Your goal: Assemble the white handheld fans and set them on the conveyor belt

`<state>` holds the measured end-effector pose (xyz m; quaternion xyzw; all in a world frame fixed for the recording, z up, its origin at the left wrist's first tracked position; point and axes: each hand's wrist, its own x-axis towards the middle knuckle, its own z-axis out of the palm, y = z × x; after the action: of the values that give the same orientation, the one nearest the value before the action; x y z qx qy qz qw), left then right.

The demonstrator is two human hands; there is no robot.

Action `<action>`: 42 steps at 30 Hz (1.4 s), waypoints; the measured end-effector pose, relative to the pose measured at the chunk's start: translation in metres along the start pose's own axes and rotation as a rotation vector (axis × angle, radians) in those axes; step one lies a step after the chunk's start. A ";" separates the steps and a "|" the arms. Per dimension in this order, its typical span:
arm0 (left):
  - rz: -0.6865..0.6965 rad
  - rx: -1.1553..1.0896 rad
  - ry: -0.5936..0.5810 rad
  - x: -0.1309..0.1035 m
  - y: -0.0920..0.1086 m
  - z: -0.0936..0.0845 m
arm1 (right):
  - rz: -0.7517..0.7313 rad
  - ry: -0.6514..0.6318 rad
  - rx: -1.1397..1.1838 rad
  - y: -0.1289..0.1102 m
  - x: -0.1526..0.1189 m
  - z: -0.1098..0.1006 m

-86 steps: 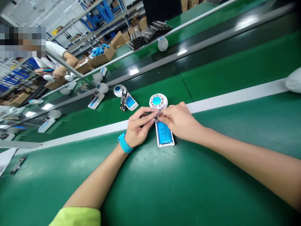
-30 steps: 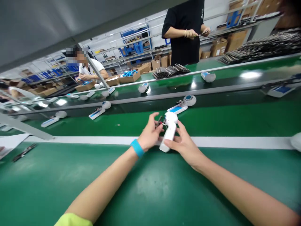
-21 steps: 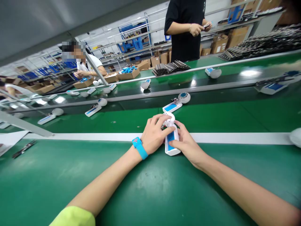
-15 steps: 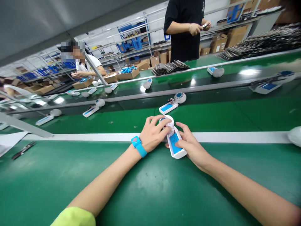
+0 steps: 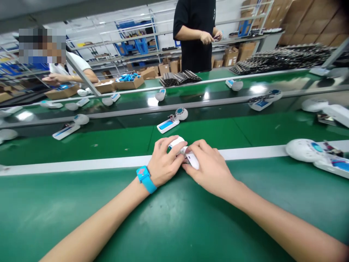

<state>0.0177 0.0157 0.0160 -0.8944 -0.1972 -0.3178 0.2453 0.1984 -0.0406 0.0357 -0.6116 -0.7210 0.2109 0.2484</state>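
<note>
My left hand [image 5: 165, 162], with a blue band [image 5: 147, 179] on its wrist, has its fingers curled over the round head of a white plastic handheld device [image 5: 193, 160]. My right hand [image 5: 211, 169] grips the same device's handle between thumb and fingers. A white outer face with a small dark slot shows on the handle; its inside and much of the head are hidden. Just beyond, on the green belt, lies a similar opened device [image 5: 167, 126] with a blue inside and a round, dark-dotted head. Another open device [image 5: 302, 150] with wires rests at the right.
A white strip [image 5: 109, 163] separates the green work surface [image 5: 163, 225] from the belt. More white devices lie along the lines ahead. Beyond them are stacked dark metallic parts [image 5: 180, 78] and a carton of blue pieces [image 5: 128, 82]. Two people work across the line.
The device has been turned so its blue inside no longer shows, and my right hand has closed over the handle. The view has shifted to the right, bringing more devices in at that side.
</note>
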 end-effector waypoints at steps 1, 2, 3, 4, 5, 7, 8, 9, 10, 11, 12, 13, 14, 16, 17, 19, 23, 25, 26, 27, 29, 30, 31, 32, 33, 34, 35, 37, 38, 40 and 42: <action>-0.041 -0.017 -0.018 0.000 0.004 0.001 | -0.028 0.023 -0.054 0.001 0.001 0.001; -0.079 -0.038 -0.036 0.000 0.007 0.002 | -0.050 0.035 -0.071 0.002 0.002 0.002; -0.110 -0.059 -0.053 0.000 0.009 0.002 | -0.069 0.045 -0.068 0.003 0.003 0.005; -0.131 -0.075 -0.068 0.000 0.011 0.002 | -0.090 0.055 -0.061 0.005 0.004 0.007; -0.144 -0.087 -0.081 -0.001 0.012 0.002 | -0.113 0.064 -0.060 0.006 0.005 0.008; -0.165 -0.109 -0.096 -0.001 0.012 0.001 | -0.161 0.071 -0.079 0.007 0.008 0.009; -0.172 -0.117 -0.098 -0.001 0.012 0.001 | -0.179 0.072 -0.095 0.008 0.009 0.008; -0.175 -0.122 -0.098 -0.001 0.012 0.001 | -0.193 0.072 -0.116 0.008 0.010 0.007; -0.173 -0.122 -0.100 -0.001 0.011 0.001 | -0.203 0.068 -0.140 0.009 0.010 0.005; -0.168 -0.120 -0.105 0.000 0.011 0.001 | -0.210 0.063 -0.167 0.009 0.011 0.002; -0.160 -0.117 -0.114 0.000 0.011 0.002 | -0.213 0.058 -0.199 0.009 0.012 0.000; -0.154 -0.115 -0.127 0.001 0.011 0.003 | -0.215 0.051 -0.234 0.009 0.013 -0.001; -0.153 -0.112 -0.144 0.002 0.010 0.005 | -0.219 0.047 -0.271 0.008 0.015 -0.003; -0.157 -0.101 -0.177 0.002 0.009 0.009 | -0.235 0.040 -0.353 0.006 0.019 -0.005; -0.155 -0.088 -0.186 0.002 0.007 0.012 | -0.245 0.032 -0.391 0.005 0.021 -0.006; -0.141 -0.060 -0.192 0.001 0.005 0.018 | -0.257 0.011 -0.442 0.005 0.028 -0.007; -0.170 -0.194 -0.162 -0.003 -0.001 0.029 | -0.197 -0.011 -0.360 0.019 0.046 -0.011; -0.229 -0.342 -0.129 -0.005 -0.003 0.033 | -0.177 -0.018 -0.217 0.031 0.051 -0.011; -0.258 -0.406 -0.114 -0.006 -0.003 0.034 | -0.176 -0.033 -0.133 0.038 0.052 -0.010; -0.277 -0.454 -0.106 -0.007 -0.003 0.035 | -0.181 -0.052 -0.046 0.043 0.051 -0.007; -0.277 -0.510 -0.106 -0.007 -0.003 0.035 | -0.182 -0.083 0.100 0.050 0.044 -0.001; -0.264 -0.528 -0.111 -0.007 -0.002 0.034 | -0.175 -0.080 0.151 0.052 0.039 0.003; -0.251 -0.546 -0.116 -0.007 -0.001 0.034 | -0.166 -0.061 0.187 0.052 0.034 0.007; -0.243 -0.567 -0.121 -0.007 -0.001 0.033 | -0.155 -0.032 0.211 0.051 0.029 0.010; -0.241 -0.593 -0.126 -0.007 -0.001 0.032 | -0.142 0.000 0.226 0.049 0.025 0.013; -0.244 -0.620 -0.129 -0.007 -0.002 0.031 | -0.129 0.028 0.233 0.048 0.021 0.015; -0.246 -0.645 -0.131 -0.007 -0.002 0.029 | -0.117 0.049 0.238 0.046 0.019 0.016; -0.240 -0.664 -0.132 -0.008 -0.004 0.027 | -0.101 0.077 0.239 0.043 0.016 0.018; -0.230 -0.658 -0.132 -0.008 -0.005 0.026 | -0.099 0.088 0.235 0.043 0.016 0.018; -0.203 -0.623 -0.140 -0.009 -0.007 0.024 | -0.104 0.112 0.229 0.042 0.016 0.018; -0.169 -0.585 -0.171 -0.009 -0.008 0.022 | -0.114 0.135 0.225 0.042 0.015 0.019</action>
<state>0.0174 0.0331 -0.0028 -0.9309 -0.1910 -0.3039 -0.0671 0.2170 -0.0189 -0.0033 -0.5509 -0.7079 0.2342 0.3749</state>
